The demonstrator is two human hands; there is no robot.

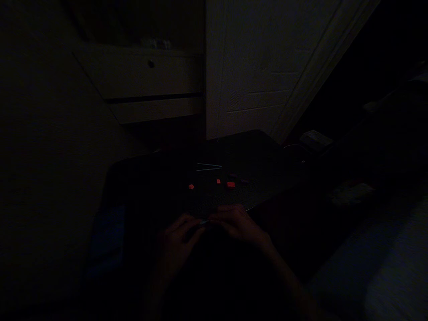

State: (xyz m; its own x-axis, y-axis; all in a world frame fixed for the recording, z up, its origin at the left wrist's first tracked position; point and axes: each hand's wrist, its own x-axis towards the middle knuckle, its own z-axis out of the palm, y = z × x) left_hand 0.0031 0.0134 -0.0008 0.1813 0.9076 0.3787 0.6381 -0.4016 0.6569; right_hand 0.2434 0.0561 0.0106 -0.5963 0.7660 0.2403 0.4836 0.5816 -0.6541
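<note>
In the dim light, my left hand (182, 232) pinches a small pale piece (203, 222) between thumb and fingers. My right hand (234, 220) meets it from the other side, its fingers closed at the piece's right end. What kind of piece it is cannot be made out. Beyond the hands on the dark table (160, 174) lie a small orange-red piece (191, 187), a smaller orange one (218, 181) and a larger red block (230, 184). Behind them rests a thin metallic V shape (209, 167) that looks like tweezers.
Two dark, hardly visible bits (244, 182) lie by the red block. A bluish flat object (107, 236) is at the left. Behind the table stand a drawer unit (154, 80) and a pale panelled door (254, 76). A pale box (316, 139) sits farther right.
</note>
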